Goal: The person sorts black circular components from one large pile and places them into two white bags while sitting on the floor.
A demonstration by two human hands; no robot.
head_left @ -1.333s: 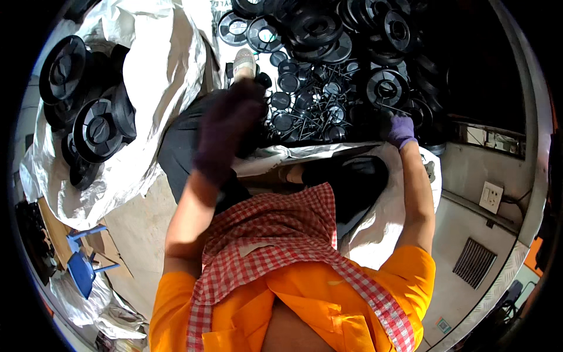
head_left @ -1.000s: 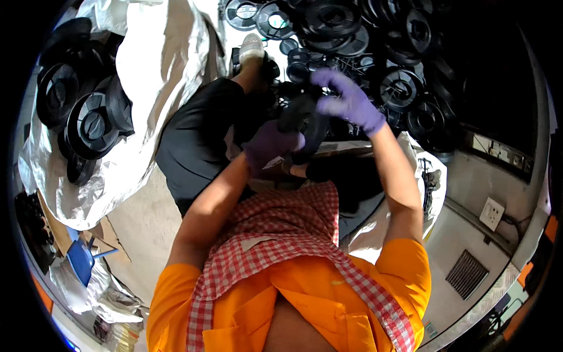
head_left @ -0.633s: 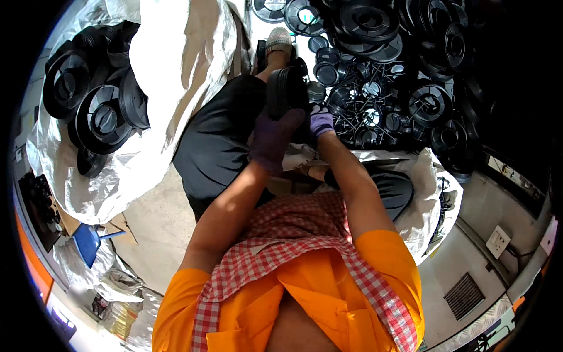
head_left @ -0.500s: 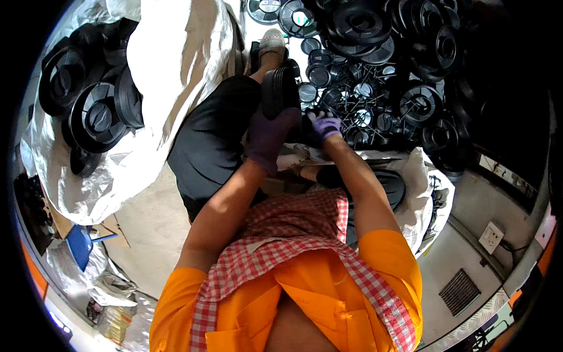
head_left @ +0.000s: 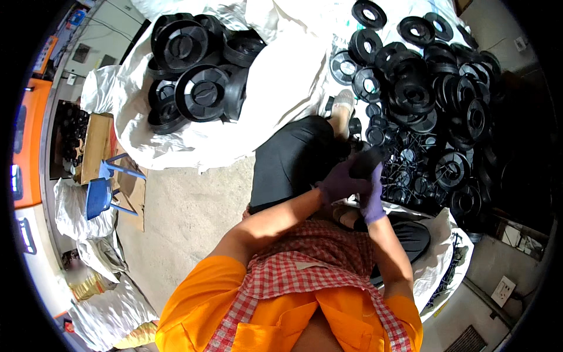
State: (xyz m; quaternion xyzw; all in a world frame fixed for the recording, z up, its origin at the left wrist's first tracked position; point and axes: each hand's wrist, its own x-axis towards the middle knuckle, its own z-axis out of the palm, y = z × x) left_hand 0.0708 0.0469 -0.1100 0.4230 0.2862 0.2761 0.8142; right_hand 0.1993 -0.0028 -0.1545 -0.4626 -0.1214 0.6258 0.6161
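Both my hands wear purple gloves and are together above my lap. My left hand (head_left: 343, 180) is closed round a dark, round black plastic part (head_left: 368, 162), which stands tilted on edge. Against its near right side is my right hand (head_left: 372, 196), its fingers bent up to the part and partly lost in shadow. Just beyond lies a heap of small black caps and thin-stemmed black pieces (head_left: 410, 170). Large black ring-shaped plastic parts (head_left: 413, 94) are piled behind that heap on white sheeting.
To the left, a big white sack (head_left: 281, 100) holds several large black round parts (head_left: 202, 92). A blue chair (head_left: 99, 196) stands on the floor at far left, by white bags. Another white sack (head_left: 431, 232) with thin dark pieces sits by my right leg.
The view has swung left, so the scene sits further right. My right hand has come from the heap of small pieces to the part in my left hand, which is now tilted.
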